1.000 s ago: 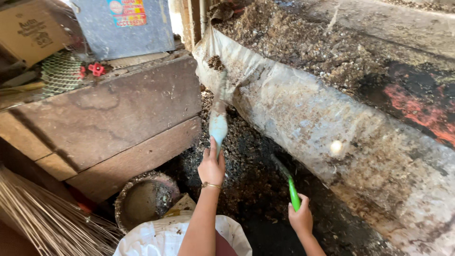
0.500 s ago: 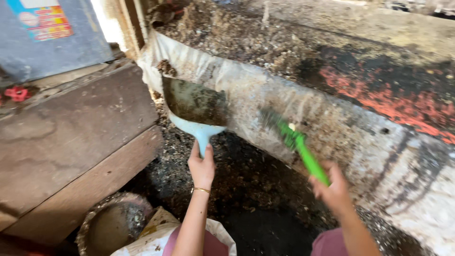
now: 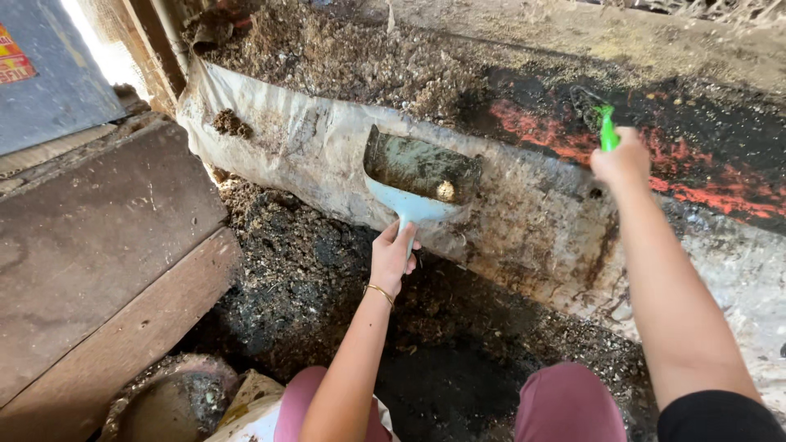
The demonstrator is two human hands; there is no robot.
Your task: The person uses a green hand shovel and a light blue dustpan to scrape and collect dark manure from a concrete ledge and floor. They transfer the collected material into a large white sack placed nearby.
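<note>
My left hand (image 3: 393, 258) grips the handle of a light blue dustpan (image 3: 417, 176), whose dirty tray is pressed flat against the white plastic sheet (image 3: 311, 139) hanging down the side of a raised bed. My right hand (image 3: 622, 160) is stretched out over the top of that bed and holds a green-handled brush (image 3: 604, 127) with its head on the dark soil (image 3: 720, 155). Loose brown compost (image 3: 327, 49) is piled along the bed's upper edge.
Worn wooden boards (image 3: 98, 262) form a step at the left. Dark crumbly soil (image 3: 311, 278) covers the ground between the boards and the bed. A round dirty basin (image 3: 176, 405) and a white sack (image 3: 254, 413) sit near my knees.
My right hand has swung up and to the right, carrying the brush from in front of the sheet onto the top of the bed. The dustpan stays against the sheet.
</note>
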